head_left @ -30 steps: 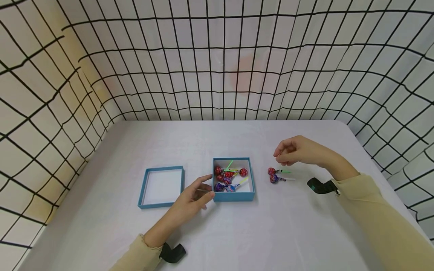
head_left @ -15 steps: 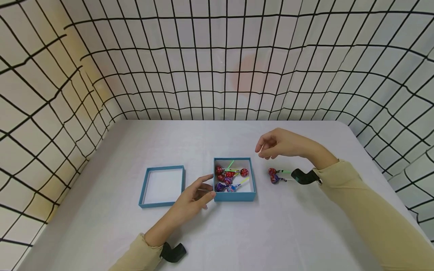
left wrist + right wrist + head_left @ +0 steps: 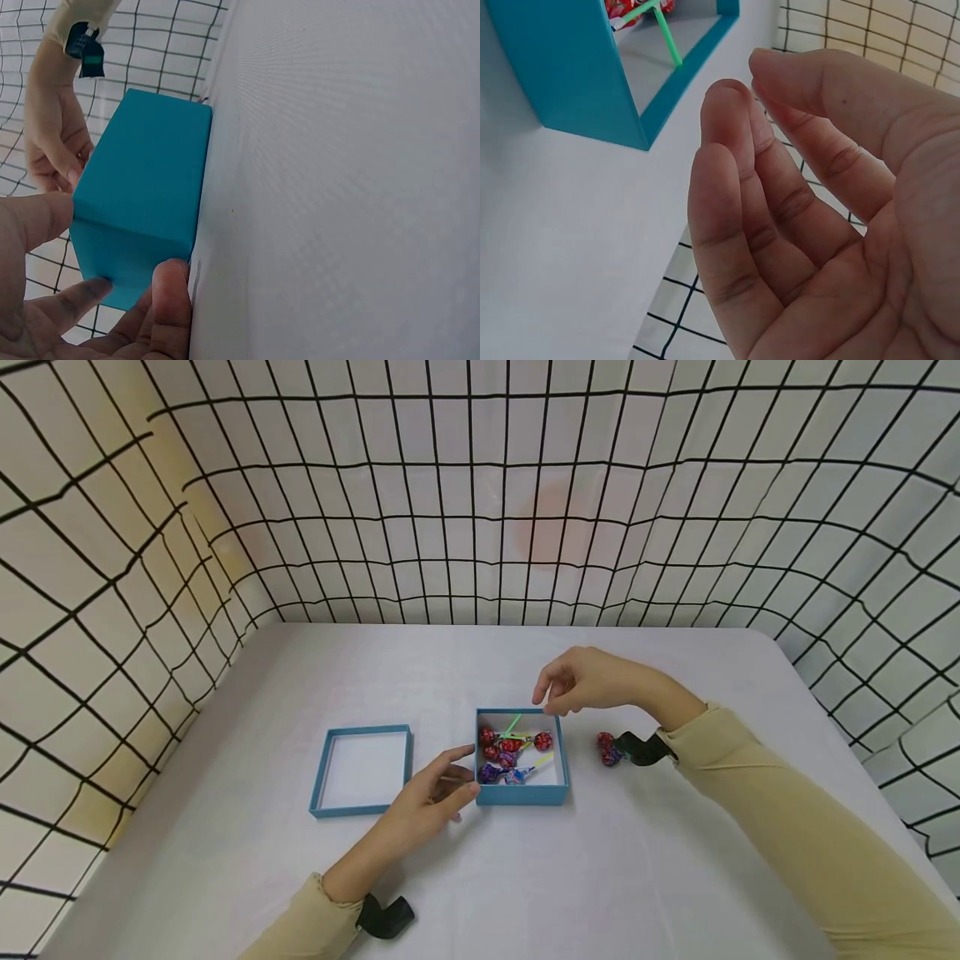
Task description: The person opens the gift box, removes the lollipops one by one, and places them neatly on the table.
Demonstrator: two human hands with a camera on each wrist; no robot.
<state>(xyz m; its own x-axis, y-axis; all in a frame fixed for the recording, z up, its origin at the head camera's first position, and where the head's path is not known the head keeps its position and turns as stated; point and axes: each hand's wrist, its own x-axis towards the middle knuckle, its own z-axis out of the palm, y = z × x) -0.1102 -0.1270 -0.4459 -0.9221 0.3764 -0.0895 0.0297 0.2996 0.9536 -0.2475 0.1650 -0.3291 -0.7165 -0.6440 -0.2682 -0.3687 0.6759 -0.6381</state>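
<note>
A blue open-topped box (image 3: 523, 795) stands mid-table with several wrapped lollipops (image 3: 510, 745) in it, their sticks green, yellow and white. My left hand (image 3: 423, 802) rests its fingertips on the box's left side; the left wrist view has the thumb and fingers spread along the blue wall (image 3: 142, 172). Over the box's back right corner hovers my right hand (image 3: 592, 679), fingers loosely bent. Nothing lies between its fingers (image 3: 720, 195) in the right wrist view. Two more lollipops (image 3: 607, 748) lie on the table right of the box, their sticks hidden by the right wrist strap.
To the left of the box lies its blue-rimmed lid (image 3: 363, 772), white inside facing up. A white cloth covers the table (image 3: 510, 893). Walls of white sheet with a black grid (image 3: 480, 518) enclose the back and sides.
My right hand has moved left, from above the two loose lollipops to the box's back right corner. My left hand stays at the box, and the lollipops have not moved.
</note>
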